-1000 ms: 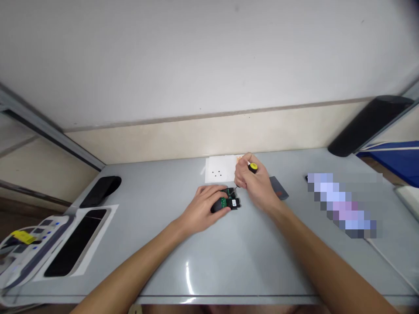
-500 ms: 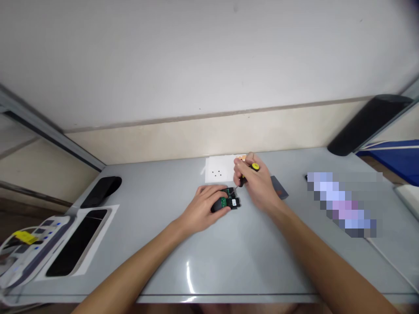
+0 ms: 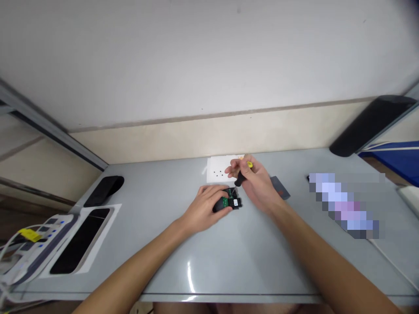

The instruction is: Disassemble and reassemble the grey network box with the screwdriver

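My left hand (image 3: 205,208) is closed around an opened computer mouse (image 3: 235,203), holding it down on the grey table. The mouse has a black shell, a green circuit board and a small white label; my palm and fingers cover part of it. In my right hand (image 3: 258,183) is a screwdriver (image 3: 240,179) with a black and yellow handle. Its shaft slants down into the mouse, but the exact contact spot is too small to tell. Behind the mouse, several tiny dark screws (image 3: 220,171) lie on a white sheet (image 3: 212,178).
A dark grey card (image 3: 280,188) lies right of my right hand. Farther right is a blurred-out phone-like device (image 3: 343,207) with a cable. A black cylinder (image 3: 363,126) stands at back right. On the left are a black pouch (image 3: 101,192), a phone (image 3: 80,242) and a power strip (image 3: 42,248).
The fingers of my right hand have loosened and spread along the screwdriver handle, which has turned a little. My left hand and the mouse stay in place; the view has shifted slightly.
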Demonstrator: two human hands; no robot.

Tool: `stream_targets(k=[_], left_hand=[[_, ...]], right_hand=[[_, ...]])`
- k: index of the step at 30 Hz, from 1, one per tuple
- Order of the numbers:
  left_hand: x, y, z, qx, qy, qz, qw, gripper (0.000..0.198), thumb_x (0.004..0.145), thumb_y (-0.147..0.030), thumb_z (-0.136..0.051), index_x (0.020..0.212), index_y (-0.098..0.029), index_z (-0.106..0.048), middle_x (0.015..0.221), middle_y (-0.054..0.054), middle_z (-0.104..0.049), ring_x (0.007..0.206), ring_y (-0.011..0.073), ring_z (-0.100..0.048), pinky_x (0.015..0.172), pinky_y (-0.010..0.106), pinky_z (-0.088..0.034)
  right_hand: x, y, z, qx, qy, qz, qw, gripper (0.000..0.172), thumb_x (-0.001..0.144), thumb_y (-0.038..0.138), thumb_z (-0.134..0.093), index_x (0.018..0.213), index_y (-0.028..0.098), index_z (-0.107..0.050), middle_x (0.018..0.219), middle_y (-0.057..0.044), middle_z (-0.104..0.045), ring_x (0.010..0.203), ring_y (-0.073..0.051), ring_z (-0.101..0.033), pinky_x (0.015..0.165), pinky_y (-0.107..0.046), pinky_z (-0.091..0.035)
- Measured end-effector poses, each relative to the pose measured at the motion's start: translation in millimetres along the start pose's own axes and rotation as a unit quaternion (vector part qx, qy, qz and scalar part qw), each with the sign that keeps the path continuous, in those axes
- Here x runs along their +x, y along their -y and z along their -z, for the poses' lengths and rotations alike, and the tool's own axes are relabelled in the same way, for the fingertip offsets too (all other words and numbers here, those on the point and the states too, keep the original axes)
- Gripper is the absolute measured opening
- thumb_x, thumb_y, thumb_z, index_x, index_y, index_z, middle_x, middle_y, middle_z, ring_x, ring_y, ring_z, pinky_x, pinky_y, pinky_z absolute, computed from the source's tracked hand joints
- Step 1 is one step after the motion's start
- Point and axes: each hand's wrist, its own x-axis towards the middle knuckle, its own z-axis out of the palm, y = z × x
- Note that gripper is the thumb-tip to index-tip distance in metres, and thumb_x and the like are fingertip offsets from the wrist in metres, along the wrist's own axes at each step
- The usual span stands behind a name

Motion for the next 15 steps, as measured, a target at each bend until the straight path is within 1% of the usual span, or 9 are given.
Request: stream_targets(k=[1, 3, 5, 6, 8, 10, 11, 13, 15], left_hand=[[-0.2, 0.5, -0.2, 0.002, -0.002, -0.004, 1.000, 0.015, 0.103, -0.034, -0.063, 0.114, -0.024, -0.063, 0.141, 0.009, -0.068, 0.130, 0.0272, -0.063, 0.110, 0.046, -0.042], [-0.6, 1.3, -0.5, 0.002, -0.004, -0.007, 1.000, 0.016, 0.103, -0.034, -0.063, 0.115, -0.024, -0.063, 0.140, 0.009, -0.069, 0.129, 0.0269, -0.063, 0.111, 0.046, -0.042], [-1.0, 1.8, -0.7, 0.000, -0.005, -0.008, 1.000, 0.016, 0.104, -0.035, -0.062, 0.116, -0.024, -0.064, 0.141, 0.009, -0.068, 0.129, 0.0266, -0.064, 0.111, 0.046, -0.041], [-1.1, 1.9, -0.8, -0.001, -0.005, -0.008, 1.000, 0.016, 0.104, -0.035, -0.062, 0.116, -0.024, -0.064, 0.141, 0.009, -0.068, 0.129, 0.0265, -0.063, 0.111, 0.046, -0.042], [-1.1, 1.9, -0.9, -0.001, -0.005, -0.008, 1.000, 0.017, 0.105, -0.036, -0.061, 0.116, -0.024, -0.064, 0.140, 0.008, -0.068, 0.129, 0.0266, -0.063, 0.111, 0.046, -0.042], [-0.9, 1.9, -1.1, 0.003, -0.005, -0.007, 1.000, 0.017, 0.105, -0.036, -0.060, 0.116, -0.024, -0.065, 0.141, 0.008, -0.068, 0.129, 0.0267, -0.063, 0.110, 0.046, -0.043], [-0.7, 1.9, -1.2, 0.005, -0.005, -0.008, 1.000, 0.017, 0.105, -0.036, -0.061, 0.116, -0.024, -0.065, 0.141, 0.008, -0.068, 0.129, 0.0268, -0.063, 0.110, 0.046, -0.043], [-0.6, 2.1, -1.3, 0.008, -0.004, -0.009, 1.000, 0.017, 0.104, -0.035, -0.061, 0.116, -0.025, -0.065, 0.142, 0.008, -0.067, 0.129, 0.0269, -0.063, 0.110, 0.047, -0.043], [-0.7, 2.2, -1.2, 0.012, -0.003, -0.009, 1.000, 0.017, 0.104, -0.035, -0.061, 0.116, -0.025, -0.066, 0.141, 0.009, -0.068, 0.129, 0.0272, -0.063, 0.109, 0.047, -0.044]], right_hand=[[0.3, -0.8, -0.2, -0.005, -0.015, 0.000, 1.000, 0.058, 0.068, 0.064, -0.090, 0.072, 0.024, -0.048, 0.076, 0.004, -0.058, 0.072, -0.014, -0.060, 0.072, -0.031, -0.048], [2.0, -2.4, 0.5, -0.025, -0.040, 0.006, 0.999, 0.061, 0.070, 0.064, -0.089, 0.072, 0.025, -0.043, 0.064, 0.008, -0.049, 0.058, -0.011, -0.051, 0.059, -0.028, -0.040], [4.4, -3.3, 2.1, -0.033, -0.043, 0.015, 0.998, 0.061, 0.071, 0.069, -0.086, 0.072, 0.025, -0.043, 0.058, 0.010, -0.039, 0.050, -0.009, -0.037, 0.052, -0.027, -0.031], [5.5, -3.2, 2.9, -0.025, -0.037, 0.017, 0.999, 0.060, 0.072, 0.073, -0.083, 0.073, 0.025, -0.047, 0.058, 0.009, -0.038, 0.050, -0.009, -0.034, 0.051, -0.028, -0.030], [6.8, -1.7, 4.1, 0.010, -0.019, 0.008, 1.000, 0.055, 0.078, 0.076, -0.075, 0.079, 0.025, -0.058, 0.062, 0.007, -0.042, 0.053, -0.010, -0.038, 0.053, -0.029, -0.033], [6.3, 0.8, 4.4, 0.037, 0.005, -0.009, 0.999, 0.049, 0.083, 0.072, -0.073, 0.086, 0.024, -0.066, 0.069, 0.004, -0.049, 0.059, -0.011, -0.045, 0.060, -0.030, -0.040], [5.5, 1.9, 4.3, 0.038, 0.015, -0.014, 0.999, 0.045, 0.083, 0.068, -0.074, 0.086, 0.023, -0.068, 0.073, 0.002, -0.052, 0.064, -0.012, -0.049, 0.063, -0.030, -0.042], [3.2, 3.0, 3.5, 0.017, 0.026, -0.011, 0.999, 0.042, 0.080, 0.063, -0.081, 0.080, 0.024, -0.067, 0.078, 0.001, -0.057, 0.072, -0.013, -0.054, 0.070, -0.031, -0.045], [1.1, 2.3, 2.3, -0.011, 0.025, -0.005, 1.000, 0.047, 0.075, 0.064, -0.085, 0.075, 0.024, -0.061, 0.078, 0.002, -0.060, 0.075, -0.014, -0.058, 0.073, -0.031, -0.046]])
